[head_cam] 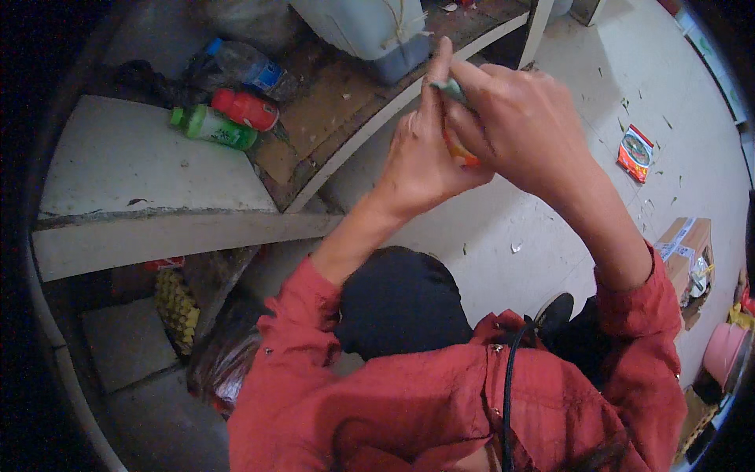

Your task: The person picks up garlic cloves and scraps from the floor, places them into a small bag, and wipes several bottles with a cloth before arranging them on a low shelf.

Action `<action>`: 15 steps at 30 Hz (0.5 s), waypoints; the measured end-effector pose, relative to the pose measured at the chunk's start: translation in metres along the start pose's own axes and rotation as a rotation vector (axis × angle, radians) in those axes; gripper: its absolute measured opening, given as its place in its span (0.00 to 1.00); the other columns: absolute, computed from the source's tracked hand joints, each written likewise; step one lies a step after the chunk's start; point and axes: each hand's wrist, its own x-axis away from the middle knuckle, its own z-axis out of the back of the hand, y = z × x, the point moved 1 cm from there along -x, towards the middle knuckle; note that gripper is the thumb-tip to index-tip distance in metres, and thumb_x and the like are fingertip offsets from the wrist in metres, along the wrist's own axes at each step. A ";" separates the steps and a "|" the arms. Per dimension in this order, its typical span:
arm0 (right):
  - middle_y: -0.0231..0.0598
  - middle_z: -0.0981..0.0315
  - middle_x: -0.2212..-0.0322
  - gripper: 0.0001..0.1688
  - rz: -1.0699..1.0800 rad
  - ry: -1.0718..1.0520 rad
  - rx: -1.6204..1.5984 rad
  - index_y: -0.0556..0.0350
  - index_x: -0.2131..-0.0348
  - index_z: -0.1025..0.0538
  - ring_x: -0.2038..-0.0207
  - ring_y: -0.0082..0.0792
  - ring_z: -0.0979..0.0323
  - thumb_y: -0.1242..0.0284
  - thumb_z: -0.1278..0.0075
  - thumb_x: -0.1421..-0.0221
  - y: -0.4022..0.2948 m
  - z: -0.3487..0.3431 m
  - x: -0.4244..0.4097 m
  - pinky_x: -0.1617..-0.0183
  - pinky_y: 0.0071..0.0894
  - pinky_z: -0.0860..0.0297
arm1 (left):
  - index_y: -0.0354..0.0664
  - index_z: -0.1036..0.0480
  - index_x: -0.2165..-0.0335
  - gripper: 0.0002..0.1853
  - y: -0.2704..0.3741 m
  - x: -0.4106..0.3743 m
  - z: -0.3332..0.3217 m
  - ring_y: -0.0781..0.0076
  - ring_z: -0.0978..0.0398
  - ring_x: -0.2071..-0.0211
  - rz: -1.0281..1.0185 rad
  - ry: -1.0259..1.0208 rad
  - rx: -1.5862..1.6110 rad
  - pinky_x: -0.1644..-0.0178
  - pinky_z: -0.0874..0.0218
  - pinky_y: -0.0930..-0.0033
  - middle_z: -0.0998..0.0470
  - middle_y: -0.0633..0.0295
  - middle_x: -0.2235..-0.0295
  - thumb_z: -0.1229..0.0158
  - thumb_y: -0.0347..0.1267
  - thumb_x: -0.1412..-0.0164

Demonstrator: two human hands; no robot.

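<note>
My left hand [420,158] and my right hand [519,118] meet in front of me, above the floor near the shelf edge. Between the palms shows part of a small orange-and-red object [460,152], possibly a packet; my left hand is around it and most of it is hidden. A small greenish piece [449,89] sticks out between my left forefinger and the curled fingers of my right hand, which seem to pinch it. Whether the two pieces are joined cannot be seen.
On the low shelf [159,171] lie a green bottle [215,127], a red bottle [245,109] and a clear plastic bottle [253,71]. A large pale container [365,29] stands behind. A printed packet [636,153] and scraps lie on the floor, with a cardboard box [684,248] at right.
</note>
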 end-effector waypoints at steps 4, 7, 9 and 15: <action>0.52 0.27 0.78 0.16 -0.203 -0.080 0.009 0.58 0.70 0.24 0.72 0.54 0.27 0.63 0.55 0.48 0.001 -0.008 -0.006 0.68 0.48 0.29 | 0.40 0.64 0.37 0.64 -0.005 0.004 -0.002 0.50 0.24 0.64 -0.028 0.052 -0.096 0.55 0.35 0.58 0.24 0.51 0.65 0.30 0.31 0.66; 0.54 0.26 0.72 0.15 0.020 -0.224 -0.186 0.59 0.67 0.25 0.68 0.53 0.27 0.66 0.57 0.47 0.040 -0.031 -0.001 0.62 0.45 0.29 | 0.40 0.60 0.37 0.61 -0.004 0.001 0.002 0.55 0.26 0.65 -0.258 0.015 -0.441 0.55 0.36 0.61 0.25 0.55 0.68 0.30 0.30 0.66; 0.54 0.26 0.70 0.16 0.154 -0.184 -0.348 0.59 0.64 0.25 0.67 0.52 0.27 0.67 0.58 0.46 0.060 -0.049 0.012 0.60 0.43 0.30 | 0.40 0.63 0.37 0.64 -0.001 0.001 0.010 0.61 0.25 0.66 -0.324 0.034 -0.473 0.56 0.34 0.64 0.25 0.57 0.68 0.27 0.31 0.66; 0.50 0.29 0.64 0.14 -0.725 0.174 -1.325 0.56 0.63 0.28 0.63 0.47 0.29 0.65 0.56 0.44 0.021 -0.021 0.029 0.60 0.39 0.31 | 0.42 0.64 0.37 0.66 0.000 0.003 0.019 0.68 0.25 0.63 -0.165 0.087 -0.062 0.53 0.34 0.67 0.25 0.60 0.66 0.26 0.29 0.66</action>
